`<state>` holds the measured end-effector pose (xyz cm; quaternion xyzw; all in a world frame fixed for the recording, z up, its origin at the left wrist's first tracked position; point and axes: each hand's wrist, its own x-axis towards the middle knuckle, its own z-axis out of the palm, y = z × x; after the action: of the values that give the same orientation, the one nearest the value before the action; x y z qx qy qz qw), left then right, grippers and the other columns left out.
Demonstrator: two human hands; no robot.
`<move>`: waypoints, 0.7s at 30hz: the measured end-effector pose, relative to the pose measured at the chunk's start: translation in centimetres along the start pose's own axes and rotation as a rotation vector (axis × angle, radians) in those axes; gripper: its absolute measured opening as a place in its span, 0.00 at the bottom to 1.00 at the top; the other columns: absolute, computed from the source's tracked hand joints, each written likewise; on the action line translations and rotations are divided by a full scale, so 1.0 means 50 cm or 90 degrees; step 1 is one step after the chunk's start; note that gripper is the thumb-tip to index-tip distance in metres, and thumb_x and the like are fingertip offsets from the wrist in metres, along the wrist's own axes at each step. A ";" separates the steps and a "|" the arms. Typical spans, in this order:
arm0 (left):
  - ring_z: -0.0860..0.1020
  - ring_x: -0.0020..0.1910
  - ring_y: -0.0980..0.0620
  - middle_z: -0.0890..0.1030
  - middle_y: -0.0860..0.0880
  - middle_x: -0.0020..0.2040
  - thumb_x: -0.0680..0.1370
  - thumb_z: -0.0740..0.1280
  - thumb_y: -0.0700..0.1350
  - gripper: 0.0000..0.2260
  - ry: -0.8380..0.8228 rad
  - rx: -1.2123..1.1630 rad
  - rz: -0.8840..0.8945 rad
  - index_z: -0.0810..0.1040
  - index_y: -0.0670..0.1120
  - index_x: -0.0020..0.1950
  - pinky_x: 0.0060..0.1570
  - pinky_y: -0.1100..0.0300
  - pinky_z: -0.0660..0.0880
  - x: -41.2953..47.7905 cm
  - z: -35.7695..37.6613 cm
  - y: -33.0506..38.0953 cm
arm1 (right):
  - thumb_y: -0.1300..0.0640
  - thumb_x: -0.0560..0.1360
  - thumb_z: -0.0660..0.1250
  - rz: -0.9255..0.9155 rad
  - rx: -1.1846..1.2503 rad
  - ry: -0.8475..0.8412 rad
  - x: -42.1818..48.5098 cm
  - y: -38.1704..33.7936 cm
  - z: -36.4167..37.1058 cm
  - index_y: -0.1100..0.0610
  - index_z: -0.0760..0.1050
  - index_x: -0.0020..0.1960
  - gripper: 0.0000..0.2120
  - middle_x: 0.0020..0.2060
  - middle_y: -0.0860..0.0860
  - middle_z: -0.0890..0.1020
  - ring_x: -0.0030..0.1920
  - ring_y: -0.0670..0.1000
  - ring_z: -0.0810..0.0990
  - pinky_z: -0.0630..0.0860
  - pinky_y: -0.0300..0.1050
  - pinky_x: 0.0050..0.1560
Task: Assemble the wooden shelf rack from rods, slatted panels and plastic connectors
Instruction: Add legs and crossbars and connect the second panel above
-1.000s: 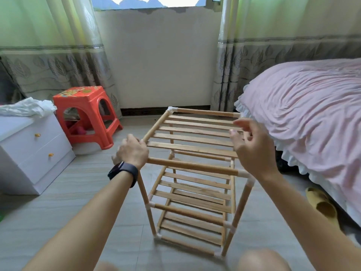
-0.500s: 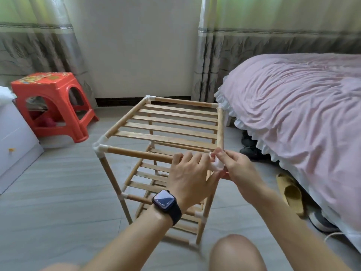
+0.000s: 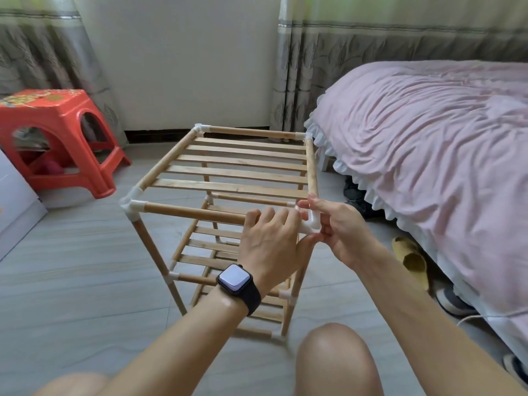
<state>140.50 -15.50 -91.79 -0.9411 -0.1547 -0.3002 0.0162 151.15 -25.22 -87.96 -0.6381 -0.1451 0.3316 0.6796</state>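
Hands together at the near corner of the wooden rack (image 3: 148,247), left hand (image 3: 271,244) curled over the smooth round front rod (image 3: 194,212), right hand (image 3: 343,232) pinching the glossy white connector (image 3: 313,221) — flat slatted panel (image 3: 237,170) just beyond both.

Grey tiled floor (image 3: 71,267), white wall (image 3: 185,61), patterned curtains (image 3: 357,52) (daylight through), red stool (image 3: 54,138), pink-covered bed (image 3: 428,144).

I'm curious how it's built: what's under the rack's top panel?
A middle panel shows beneath the top panel, with part of a bottom panel lower down. The left hand hides the middle one's near right part.
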 end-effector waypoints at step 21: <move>0.78 0.43 0.48 0.80 0.53 0.43 0.79 0.52 0.63 0.20 -0.041 0.029 -0.047 0.76 0.50 0.50 0.49 0.49 0.69 0.018 -0.008 0.025 | 0.57 0.80 0.61 0.088 0.099 -0.021 0.010 0.000 -0.023 0.65 0.81 0.47 0.13 0.35 0.54 0.81 0.31 0.48 0.77 0.75 0.39 0.33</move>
<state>141.36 -16.48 -90.88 -0.9434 -0.1962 -0.2666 0.0215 152.25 -25.80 -88.22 -0.5864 -0.0856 0.3986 0.7000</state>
